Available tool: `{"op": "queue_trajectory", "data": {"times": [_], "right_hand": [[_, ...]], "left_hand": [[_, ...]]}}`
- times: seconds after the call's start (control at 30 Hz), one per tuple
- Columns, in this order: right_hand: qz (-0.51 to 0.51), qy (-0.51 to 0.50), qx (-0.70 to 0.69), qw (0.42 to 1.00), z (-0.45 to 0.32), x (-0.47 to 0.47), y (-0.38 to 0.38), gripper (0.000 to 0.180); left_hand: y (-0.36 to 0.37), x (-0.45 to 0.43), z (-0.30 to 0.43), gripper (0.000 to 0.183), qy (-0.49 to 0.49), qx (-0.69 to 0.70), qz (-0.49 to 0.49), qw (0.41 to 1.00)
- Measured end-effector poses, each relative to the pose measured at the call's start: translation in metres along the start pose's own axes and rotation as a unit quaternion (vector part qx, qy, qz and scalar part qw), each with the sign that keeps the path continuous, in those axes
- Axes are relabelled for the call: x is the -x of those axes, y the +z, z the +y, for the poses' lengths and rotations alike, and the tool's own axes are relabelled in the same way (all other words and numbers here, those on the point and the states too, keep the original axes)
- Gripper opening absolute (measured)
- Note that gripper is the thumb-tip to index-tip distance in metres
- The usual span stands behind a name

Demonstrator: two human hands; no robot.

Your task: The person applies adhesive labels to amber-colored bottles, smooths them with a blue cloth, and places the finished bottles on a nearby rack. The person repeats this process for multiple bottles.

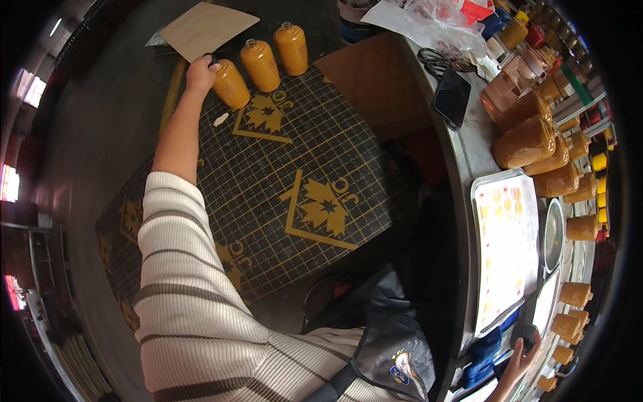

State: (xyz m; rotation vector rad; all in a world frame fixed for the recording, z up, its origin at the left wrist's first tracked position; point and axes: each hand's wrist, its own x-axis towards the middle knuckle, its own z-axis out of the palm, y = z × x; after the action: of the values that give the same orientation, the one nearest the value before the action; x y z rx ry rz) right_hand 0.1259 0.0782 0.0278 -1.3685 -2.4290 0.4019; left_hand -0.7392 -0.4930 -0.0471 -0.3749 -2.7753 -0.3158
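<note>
My left hand [201, 75] reaches far out over the floor and grips the top of a glossy orange-brown bottle [231, 86]. Something small and black shows at its fingertips; the bottle's neck is hidden there. Two similar bottles with bare glass necks, a middle one [261, 66] and a farther one [291, 50], stand beside it on a black-and-yellow grid-patterned mat [261, 186]. At the lower right, my right hand [522, 354] holds a dark grey block [524, 335] over the workbench, near a blue cloth [483, 359].
A metal tray [477, 251] with a sheet of orange decals [505, 251] lies on the workbench [464, 156]. Behind it stand several orange bottles [525, 143], a round dish [553, 236] and a pink-tinted jug [512, 83]. A phone [451, 97] lies near the edge. A board [208, 27] is beyond the bottles.
</note>
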Motion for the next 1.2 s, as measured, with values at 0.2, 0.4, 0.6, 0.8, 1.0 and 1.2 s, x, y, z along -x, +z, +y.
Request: {"op": "queue_trajectory", "data": {"times": [0.2,0.4,0.6,0.8,1.0,1.2], "right_hand": [[-0.019,0.053,-0.061,0.997,-0.005,0.007,-0.002,0.046],[0.005,0.032,-0.030,0.999,0.007,0.013,-0.004,0.046],[0.024,0.026,-0.062,0.997,0.024,0.013,-0.002,0.045],[0.035,0.002,-0.089,0.995,0.036,0.017,-0.006,0.043],[0.053,0.038,-0.142,0.988,0.019,0.025,-0.013,0.040],[0.045,0.041,-0.179,0.982,-0.002,0.050,-0.023,0.040]], "left_hand": [[0.004,-0.005,-0.010,0.028,0.024,-0.010,-0.013,1.000],[-0.003,0.013,0.000,0.031,-0.045,0.029,0.145,0.988],[-0.001,0.056,-0.006,0.028,-0.112,0.014,0.138,0.984],[0.005,0.093,0.015,0.025,-0.149,0.012,0.094,0.984],[0.014,0.170,0.151,0.024,-0.035,0.175,-0.017,0.984],[-0.043,0.265,0.381,0.015,0.197,0.450,-0.156,0.857]]}}
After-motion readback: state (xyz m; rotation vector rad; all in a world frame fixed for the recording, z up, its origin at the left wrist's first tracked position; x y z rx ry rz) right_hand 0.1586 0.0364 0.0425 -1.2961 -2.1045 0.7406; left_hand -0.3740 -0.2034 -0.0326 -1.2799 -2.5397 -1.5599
